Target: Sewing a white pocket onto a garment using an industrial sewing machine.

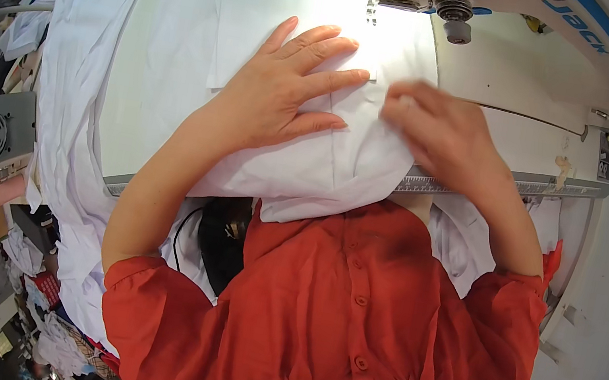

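Observation:
Spread flat, my left hand point(280, 83) presses on white fabric point(294, 179) lying on the bed of a Jack sewing machine point(549, 26). Its fingers are apart, and one fingertip touches a small white piece point(372, 75), possibly a label. My right hand point(441, 131) is at the fabric's right side, blurred, with curled fingers; whether it pinches the cloth cannot be made out. Just beyond both hands is the presser foot point(372, 13), under a bright lamp glare that washes out the cloth there. The fabric's near end is bunched and hangs over the table edge towards my lap.
A ruler strip point(558, 189) runs along the table's front edge. More white cloth point(76, 91) drapes over the left side. Further left stands a grey device with a round vent point(6, 131), near a pink roll point(1, 195). A thread-tension knob point(458, 31) juts from the machine head.

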The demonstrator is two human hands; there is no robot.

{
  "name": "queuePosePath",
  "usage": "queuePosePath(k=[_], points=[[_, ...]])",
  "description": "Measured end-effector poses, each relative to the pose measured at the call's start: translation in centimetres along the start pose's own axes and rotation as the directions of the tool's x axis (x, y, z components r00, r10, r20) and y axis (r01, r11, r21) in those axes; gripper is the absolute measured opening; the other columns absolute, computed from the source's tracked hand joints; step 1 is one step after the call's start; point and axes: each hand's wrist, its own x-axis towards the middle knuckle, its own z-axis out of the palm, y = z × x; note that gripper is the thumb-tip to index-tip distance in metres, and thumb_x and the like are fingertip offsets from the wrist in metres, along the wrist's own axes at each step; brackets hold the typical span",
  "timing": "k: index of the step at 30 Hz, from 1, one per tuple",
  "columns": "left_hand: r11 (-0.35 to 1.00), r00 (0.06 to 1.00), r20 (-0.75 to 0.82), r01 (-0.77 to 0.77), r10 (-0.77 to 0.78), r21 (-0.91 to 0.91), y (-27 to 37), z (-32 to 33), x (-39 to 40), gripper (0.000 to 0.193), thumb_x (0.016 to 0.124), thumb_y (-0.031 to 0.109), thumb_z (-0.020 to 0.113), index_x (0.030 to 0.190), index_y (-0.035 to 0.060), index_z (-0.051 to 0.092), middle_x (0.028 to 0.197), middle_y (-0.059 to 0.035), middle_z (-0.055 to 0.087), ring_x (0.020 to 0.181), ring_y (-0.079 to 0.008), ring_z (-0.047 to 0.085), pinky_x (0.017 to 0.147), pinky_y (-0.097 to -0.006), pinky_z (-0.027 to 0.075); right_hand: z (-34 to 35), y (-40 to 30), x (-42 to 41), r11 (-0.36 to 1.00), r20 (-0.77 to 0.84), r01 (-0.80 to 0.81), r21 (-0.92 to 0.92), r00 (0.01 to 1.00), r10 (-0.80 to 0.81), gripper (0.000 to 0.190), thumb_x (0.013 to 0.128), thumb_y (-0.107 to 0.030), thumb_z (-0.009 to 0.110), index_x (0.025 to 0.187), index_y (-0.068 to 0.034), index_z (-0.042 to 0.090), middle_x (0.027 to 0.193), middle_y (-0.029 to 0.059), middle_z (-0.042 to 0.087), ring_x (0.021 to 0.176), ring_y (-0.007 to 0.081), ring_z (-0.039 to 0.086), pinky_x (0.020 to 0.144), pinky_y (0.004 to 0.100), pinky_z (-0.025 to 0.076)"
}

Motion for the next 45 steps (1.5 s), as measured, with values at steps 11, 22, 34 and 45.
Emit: queuePosePath(k=[11, 22, 34, 45], points=[[0.988, 0.999, 0.044, 0.007, -0.014, 0.151, 1.5, 0.0, 0.0, 0.068, 0.093, 0.041, 0.074, 0.153, 0.0179, 0.054, 0.158, -0.0115, 0.047, 0.152, -0.0342, 0.038, 0.126, -0.0572, 0.024, -3.9, -2.1, -4.3, 0.891, 0.292, -0.298, 0.342, 0.935, 0.201, 0.016, 0.086, -0.011, 0.073, 0.099, -0.008, 0.066, 0.093, 0.0056, 0.067, 0.079, 0.0289, 0.068, 0.065, 0.0401, 0.053], [0.993, 0.995, -0.02, 0.102, -0.101, 0.064, 2.8, 1.2, -0.7, 0.073, 0.094, 0.042, 0.072, 0.155, 0.0093, 0.049, 0.16, -0.0137, 0.046, 0.153, -0.0329, 0.036, 0.126, -0.0559, 0.022, 0.9, -0.1, 0.5, 0.976, -0.166, -0.205, -0.073, 0.967, 0.191, 0.03, 0.09, -0.009, 0.068, 0.12, -0.011, 0.069, 0.096, 0.0064, 0.061, 0.085, 0.0255, 0.067, 0.073, 0.0358, 0.057], [0.991, 0.996, -0.012, 0.084, -0.083, 0.104, 2.8, 1.1, -0.4, 0.072, 0.094, 0.042, 0.071, 0.153, 0.0079, 0.051, 0.156, -0.0104, 0.05, 0.151, -0.0315, 0.039, 0.126, -0.055, 0.024, 0.9, 0.0, 0.8, 0.939, -0.136, -0.147, -0.312, 0.985, 0.109, 0.038, 0.081, -0.012, 0.067, 0.117, -0.01, 0.078, 0.11, 0.0024, 0.068, 0.093, 0.0188, 0.065, 0.076, 0.0334, 0.057], [0.991, 0.997, -0.017, 0.076, -0.075, 0.112, 2.8, 1.1, -0.4, 0.075, 0.094, 0.043, 0.07, 0.156, 0.0081, 0.049, 0.156, -0.0103, 0.049, 0.15, -0.0323, 0.038, 0.126, -0.0552, 0.023, 0.6, -0.3, 1.5, 0.898, -0.135, -0.082, -0.433, 0.991, 0.025, 0.033, 0.078, -0.012, 0.068, 0.11, -0.007, 0.077, 0.103, 0.0034, 0.069, 0.09, 0.0182, 0.065, 0.072, 0.0312, 0.055]])
